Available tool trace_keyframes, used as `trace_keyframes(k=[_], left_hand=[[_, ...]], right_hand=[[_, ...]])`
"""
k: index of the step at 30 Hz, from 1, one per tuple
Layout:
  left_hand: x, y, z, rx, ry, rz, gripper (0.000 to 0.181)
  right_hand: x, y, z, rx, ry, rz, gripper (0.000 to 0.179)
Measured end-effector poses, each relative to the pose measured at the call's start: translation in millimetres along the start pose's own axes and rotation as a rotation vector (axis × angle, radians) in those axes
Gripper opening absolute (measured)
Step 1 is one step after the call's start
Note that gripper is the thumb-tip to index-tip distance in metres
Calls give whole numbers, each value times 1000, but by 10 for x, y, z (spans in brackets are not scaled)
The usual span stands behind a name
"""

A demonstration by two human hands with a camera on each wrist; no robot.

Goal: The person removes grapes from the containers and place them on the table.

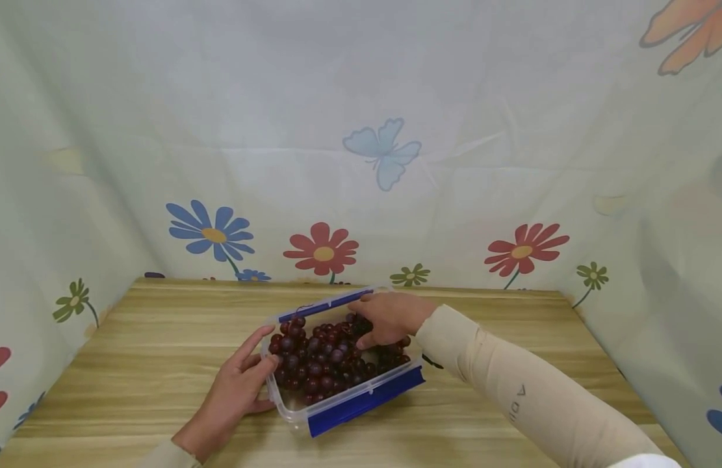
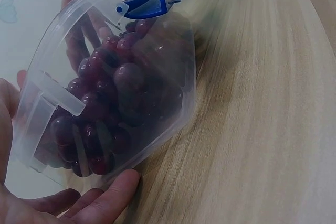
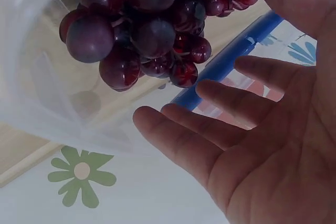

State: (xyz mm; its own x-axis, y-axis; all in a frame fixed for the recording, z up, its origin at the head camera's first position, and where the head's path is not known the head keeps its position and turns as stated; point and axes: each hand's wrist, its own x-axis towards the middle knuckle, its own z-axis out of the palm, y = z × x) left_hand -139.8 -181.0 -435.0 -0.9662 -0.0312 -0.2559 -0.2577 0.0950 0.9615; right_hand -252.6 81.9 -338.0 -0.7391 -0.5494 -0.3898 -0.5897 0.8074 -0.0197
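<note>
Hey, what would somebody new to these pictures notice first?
Probably the round, dark red grapes heaped in a clear plastic rectangular box with blue latches, on the light wooden tabletop. A bare right hand is over the box's right half, while the bare left hand holds its left end. Behind, a pale blue butterfly is printed on the whitish, creased backdrop.

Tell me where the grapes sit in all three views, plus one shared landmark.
Head: grapes in the lower middle, inside the clear box.
Left wrist: grapes left of centre, seen through the box's side.
Right wrist: grapes along the top.
Shared landmark: the box, with blue parts showing in every view.
</note>
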Motion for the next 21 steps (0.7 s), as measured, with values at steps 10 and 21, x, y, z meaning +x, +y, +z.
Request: trace_keyframes(k=[10, 21], left_hand=[[-3, 12, -1, -11, -2, 4, 58], [-6, 9, 9, -20, -8, 0, 59]], right_hand=[[79, 57, 2, -12, -13, 19, 75], [119, 63, 32, -16, -22, 47, 76]])
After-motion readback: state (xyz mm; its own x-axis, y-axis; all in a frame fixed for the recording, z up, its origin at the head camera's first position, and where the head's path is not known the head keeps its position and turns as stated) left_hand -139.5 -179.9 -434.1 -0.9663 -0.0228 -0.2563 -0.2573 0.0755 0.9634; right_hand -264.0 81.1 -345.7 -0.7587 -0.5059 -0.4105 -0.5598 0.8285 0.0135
